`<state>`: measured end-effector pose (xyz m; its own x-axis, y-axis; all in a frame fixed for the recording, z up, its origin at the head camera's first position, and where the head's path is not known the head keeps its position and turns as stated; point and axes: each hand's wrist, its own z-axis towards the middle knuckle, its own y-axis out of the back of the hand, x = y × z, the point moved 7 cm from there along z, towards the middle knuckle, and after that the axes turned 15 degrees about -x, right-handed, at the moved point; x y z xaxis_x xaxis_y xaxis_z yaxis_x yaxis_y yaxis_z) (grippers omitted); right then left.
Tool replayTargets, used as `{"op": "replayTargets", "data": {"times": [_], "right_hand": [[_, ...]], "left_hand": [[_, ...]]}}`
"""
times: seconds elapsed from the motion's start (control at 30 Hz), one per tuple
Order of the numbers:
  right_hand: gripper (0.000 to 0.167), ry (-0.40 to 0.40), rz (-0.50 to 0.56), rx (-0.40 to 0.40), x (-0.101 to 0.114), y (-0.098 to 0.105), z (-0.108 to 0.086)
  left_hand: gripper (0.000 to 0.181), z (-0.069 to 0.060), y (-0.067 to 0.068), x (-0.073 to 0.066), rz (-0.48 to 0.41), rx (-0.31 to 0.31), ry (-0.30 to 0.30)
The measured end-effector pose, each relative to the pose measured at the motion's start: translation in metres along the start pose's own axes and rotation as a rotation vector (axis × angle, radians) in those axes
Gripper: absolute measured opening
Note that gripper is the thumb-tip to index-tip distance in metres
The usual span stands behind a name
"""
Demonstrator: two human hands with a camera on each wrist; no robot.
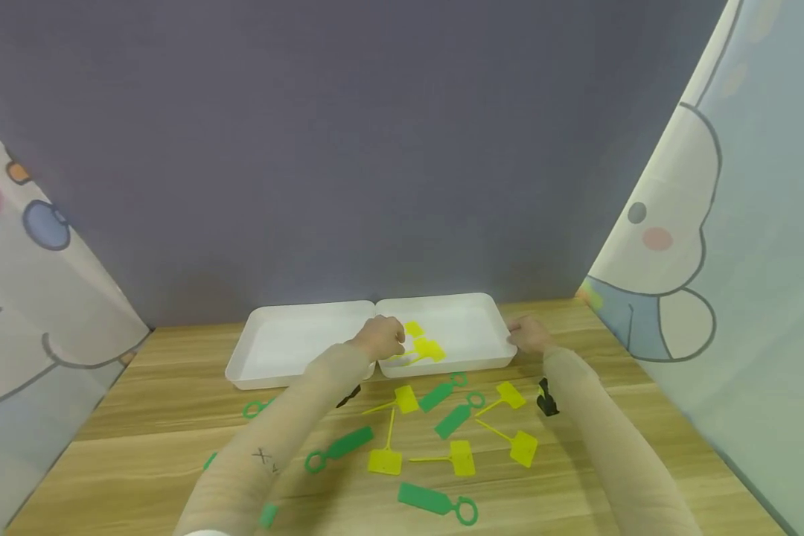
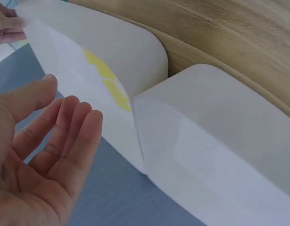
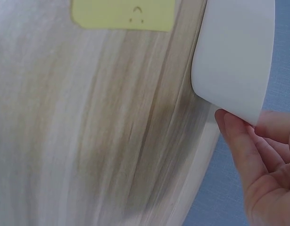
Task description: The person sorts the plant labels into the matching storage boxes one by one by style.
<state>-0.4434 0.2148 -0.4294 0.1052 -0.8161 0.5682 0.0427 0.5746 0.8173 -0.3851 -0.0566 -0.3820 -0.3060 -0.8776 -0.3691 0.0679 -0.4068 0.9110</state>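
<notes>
Over the left part of the right white tray (image 1: 472, 327) hovers my left hand (image 1: 380, 339), beside several yellow tags (image 1: 430, 350) lying in it. In the left wrist view this hand (image 2: 50, 155) has relaxed, bent fingers with nothing between them. My right hand (image 1: 531, 335) is at that tray's right end; in the right wrist view the fingers and thumb of the hand (image 3: 262, 155) pinch the rim of the tray (image 3: 234, 56). The left white tray (image 1: 295, 339) stands against the right one, with nothing visible inside.
On the wooden table (image 1: 141, 417) in front of the trays lie several yellow tags (image 1: 462, 458) and several green tags with rings (image 1: 425, 497). A grey panel (image 1: 375, 149) stands behind, with patterned cloth (image 1: 744, 223) at both sides.
</notes>
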Motion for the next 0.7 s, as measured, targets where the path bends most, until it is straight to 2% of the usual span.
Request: {"op": "replayTargets", "data": {"times": [0.23,0.4,0.53,0.63,0.7], "right_hand": [[0.034,-0.002,-0.002,0.008,0.001,0.003,-0.003],[0.035,-0.001,0.024,0.015,-0.002,0.003,-0.001],[0.035,0.046,0.044,0.016,-0.005,0.002,0.004],[0.034,0.048,0.045,0.0,-0.005,0.002,0.004],[0.033,0.023,0.028,-0.004,-0.002,0.003,0.001]], "left_hand": [[0.024,-0.016,0.011,-0.011,0.012,-0.007,-0.06],[0.022,-0.035,0.019,-0.019,0.018,-0.017,-0.129],[0.02,-0.052,0.022,-0.024,0.007,-0.011,-0.158],[0.021,-0.065,0.022,-0.026,-0.009,-0.014,-0.169],[0.021,-0.072,0.021,-0.026,-0.022,-0.025,-0.183]]}}
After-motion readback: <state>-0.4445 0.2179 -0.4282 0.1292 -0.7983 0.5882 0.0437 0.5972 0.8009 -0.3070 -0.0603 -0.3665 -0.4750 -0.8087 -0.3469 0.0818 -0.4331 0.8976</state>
